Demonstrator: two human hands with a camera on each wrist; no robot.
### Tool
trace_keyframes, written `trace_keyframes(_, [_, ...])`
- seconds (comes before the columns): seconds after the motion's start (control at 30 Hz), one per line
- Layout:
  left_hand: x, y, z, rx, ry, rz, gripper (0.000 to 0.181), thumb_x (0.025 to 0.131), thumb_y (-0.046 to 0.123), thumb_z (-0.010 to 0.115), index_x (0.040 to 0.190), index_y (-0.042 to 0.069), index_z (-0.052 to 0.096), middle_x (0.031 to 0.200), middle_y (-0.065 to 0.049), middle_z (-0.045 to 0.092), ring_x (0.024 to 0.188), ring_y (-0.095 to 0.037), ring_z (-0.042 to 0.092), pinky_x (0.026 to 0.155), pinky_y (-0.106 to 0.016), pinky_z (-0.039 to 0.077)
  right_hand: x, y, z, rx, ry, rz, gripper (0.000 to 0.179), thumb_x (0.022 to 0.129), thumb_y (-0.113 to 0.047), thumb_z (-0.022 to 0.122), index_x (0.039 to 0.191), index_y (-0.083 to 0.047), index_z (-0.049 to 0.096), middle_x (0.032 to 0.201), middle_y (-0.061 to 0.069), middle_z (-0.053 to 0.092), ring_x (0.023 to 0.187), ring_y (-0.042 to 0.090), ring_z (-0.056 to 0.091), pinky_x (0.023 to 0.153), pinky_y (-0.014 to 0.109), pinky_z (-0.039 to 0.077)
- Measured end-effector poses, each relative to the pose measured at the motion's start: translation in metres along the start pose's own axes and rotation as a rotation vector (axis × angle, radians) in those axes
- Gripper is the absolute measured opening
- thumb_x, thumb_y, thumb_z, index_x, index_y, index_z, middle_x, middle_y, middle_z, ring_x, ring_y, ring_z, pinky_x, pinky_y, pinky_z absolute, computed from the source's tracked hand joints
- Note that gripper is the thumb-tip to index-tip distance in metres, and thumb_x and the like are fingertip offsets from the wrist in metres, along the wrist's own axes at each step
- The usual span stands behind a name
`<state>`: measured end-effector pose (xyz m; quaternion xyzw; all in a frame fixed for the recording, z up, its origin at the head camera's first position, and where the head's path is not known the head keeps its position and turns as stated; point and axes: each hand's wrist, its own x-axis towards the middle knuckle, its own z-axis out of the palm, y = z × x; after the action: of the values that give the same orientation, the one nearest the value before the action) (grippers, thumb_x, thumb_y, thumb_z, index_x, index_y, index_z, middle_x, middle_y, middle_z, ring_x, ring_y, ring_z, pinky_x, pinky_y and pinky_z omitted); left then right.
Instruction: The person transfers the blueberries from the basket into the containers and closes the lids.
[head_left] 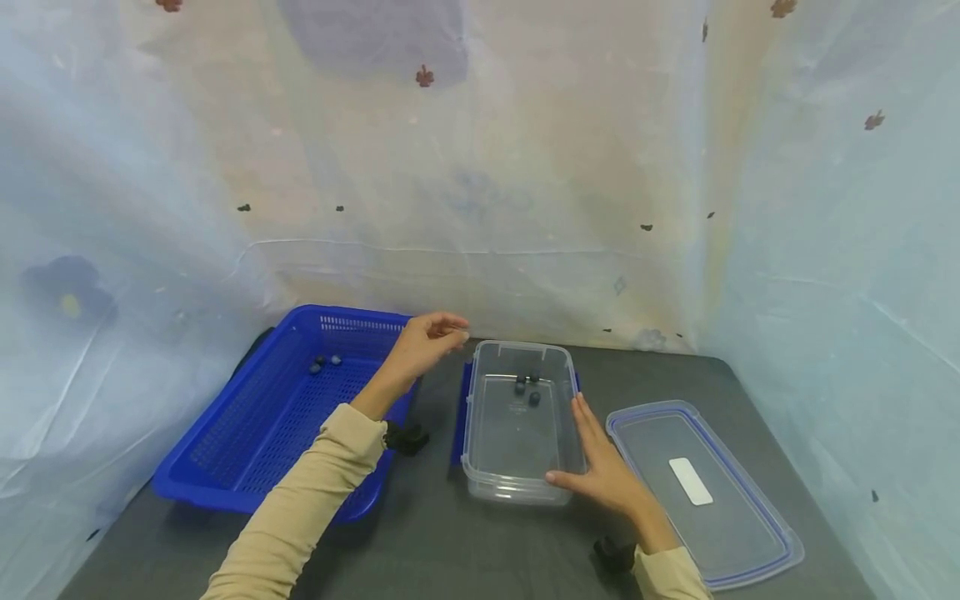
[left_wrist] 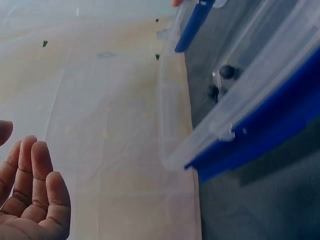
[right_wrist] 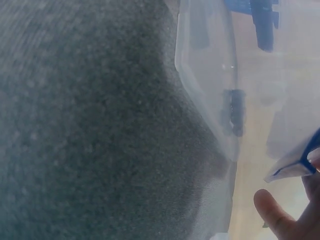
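The work looks to be partway along: the small dark balls are split between two places. Four of these balls (head_left: 535, 399) lie in the clear container (head_left: 510, 446), grouped toward its far end, while three more dark balls (head_left: 336, 360) sit close together near the far end of the blue basket (head_left: 277, 437) on the left. Judging by this split, the larger share is already in the container and the smaller share remains outside it. The lid (head_left: 723, 512), with a white label (head_left: 690, 481) on it, lies flat on the dark table (head_left: 420, 542) to the right of the container, so the container stands uncovered — closing it is not yet done. A blue flap (head_left: 461, 417) hangs out along the container's left side, unfastened. The left hand (head_left: 420, 348) is in the air between the basket and the container, near their far ends; its fingers are loosely bent, the thumb apart from them, and the left wrist view shows nothing in its grasp. The right hand (head_left: 609, 471) rests against the container's right side, fingers extended along the wall and thumb near the close right corner — touching it rather than clenched round it.
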<state>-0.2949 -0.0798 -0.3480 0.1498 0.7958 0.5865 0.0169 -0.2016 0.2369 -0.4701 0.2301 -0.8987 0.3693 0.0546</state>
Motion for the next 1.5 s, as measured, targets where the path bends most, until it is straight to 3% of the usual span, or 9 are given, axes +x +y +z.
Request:
trace_keyframes(0.2, [-0.008,-0.006,-0.022,0.012,0.013,0.012,0.029,0.095,0.022,0.064,0.12,0.007,0.065,0.108,-0.012,0.066,0.097,-0.025,0.061,0.088,-0.047,0.047,0.0,0.001,0.0,0.005,-0.001,0.018,0.116,0.076,-0.043,0.079,0.156,-0.009,0.002,0.159,0.022,0.002,0.14,0.047,0.012,0.101,0.069,0.022])
trace_keyframes(0.37, [-0.017,-0.011,-0.043,0.017,0.031,0.023,0.03,0.095,0.022,0.064,0.12,0.005,0.063,0.111,-0.017,0.064,0.103,-0.035,0.059,0.091,-0.056,0.042,0.0,0.001,0.002,0.025,-0.005,0.02,0.117,0.076,-0.042,0.08,0.156,-0.01,0.001,0.159,0.021,0.001,0.141,0.046,0.01,0.102,0.068,0.022])
trace_keyframes(0.47, [-0.021,-0.011,-0.054,0.019,0.05,0.033,0.03,0.096,0.023,0.064,0.12,0.006,0.063,0.112,-0.019,0.062,0.105,-0.037,0.057,0.091,-0.053,0.043,0.0,0.002,0.002,0.04,0.006,0.006,0.117,0.075,-0.04,0.081,0.156,-0.009,0.002,0.159,0.023,0.001,0.141,0.046,0.009,0.102,0.068,0.021])
trace_keyframes(0.6, [-0.025,-0.015,-0.067,0.039,0.086,0.042,0.034,0.095,0.026,0.065,0.122,0.005,0.062,0.113,-0.016,0.06,0.105,-0.03,0.057,0.091,-0.047,0.044,0.0,0.003,0.001,0.048,0.013,0.009,0.117,0.074,-0.039,0.081,0.156,-0.009,0.002,0.159,0.021,0.001,0.141,0.046,0.009,0.102,0.068,0.02])
trace_keyframes(0.87, [-0.026,-0.021,-0.082,0.032,0.196,0.003,0.036,0.094,0.019,0.066,0.123,-0.001,0.06,0.113,-0.018,0.059,0.106,-0.029,0.054,0.091,-0.049,0.043,-0.004,0.001,0.001,0.055,0.023,0.019,0.116,0.075,-0.038,0.081,0.156,-0.01,0.004,0.159,0.02,0.001,0.141,0.046,0.01,0.102,0.069,0.019])
trace_keyframes(1.13, [-0.017,-0.052,-0.101,0.101,0.344,-0.022,0.04,0.093,0.027,0.067,0.122,0.0,0.062,0.112,-0.014,0.061,0.103,-0.023,0.054,0.08,-0.033,0.046,-0.005,0.001,0.002,0.06,0.033,0.011,0.116,0.075,-0.038,0.081,0.156,-0.011,0.003,0.159,0.022,0.002,0.141,0.047,0.01,0.101,0.07,0.02])
trace_keyframes(1.33, [-0.015,-0.066,-0.111,0.159,0.45,-0.093,0.037,0.095,0.027,0.065,0.123,0.002,0.063,0.115,-0.014,0.06,0.106,-0.027,0.054,0.08,-0.036,0.045,-0.007,0.0,0.002,0.068,0.038,-0.002,0.115,0.075,-0.036,0.081,0.156,-0.009,0.004,0.159,0.023,0.002,0.14,0.048,0.01,0.101,0.071,0.02])
trace_keyframes(1.5, [-0.013,-0.081,-0.116,0.181,0.542,-0.142,0.033,0.095,0.023,0.064,0.12,0.002,0.064,0.113,-0.013,0.059,0.09,-0.02,0.053,0.066,-0.027,0.043,-0.008,0.0,0.003,0.077,0.033,0.014,0.115,0.075,-0.036,0.081,0.156,-0.01,0.004,0.159,0.02,0.002,0.141,0.046,0.01,0.102,0.069,0.02])
